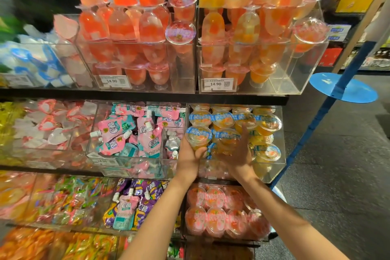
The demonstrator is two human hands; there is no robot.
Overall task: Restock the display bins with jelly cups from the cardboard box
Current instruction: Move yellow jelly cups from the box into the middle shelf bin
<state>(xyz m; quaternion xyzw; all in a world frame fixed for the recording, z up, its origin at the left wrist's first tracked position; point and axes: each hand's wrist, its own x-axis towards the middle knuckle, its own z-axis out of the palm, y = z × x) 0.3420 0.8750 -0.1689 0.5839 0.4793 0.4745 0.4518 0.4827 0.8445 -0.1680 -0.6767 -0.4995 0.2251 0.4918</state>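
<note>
Left hand point(191, 152) grips jelly cup point(198, 138) — right hand point(238, 152) seemingly cradles another; tags read 14.90.

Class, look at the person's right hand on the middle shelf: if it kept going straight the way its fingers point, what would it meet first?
Probably the blue-lidded jelly cups stacked in the clear bin. The right hand points up and into that stack, already among the front cups, though depth is hard to judge.

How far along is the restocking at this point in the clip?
Well underway, it seems. Done: the clear bin on the middle shelf already holds many blue-lidded jelly cups. In hand: the left hand has its grip on one cup at the bin's front, and the right hand reaches in with another cup. Left: the bin's lower front looks unfilled; the cardboard box is out of view.
</note>
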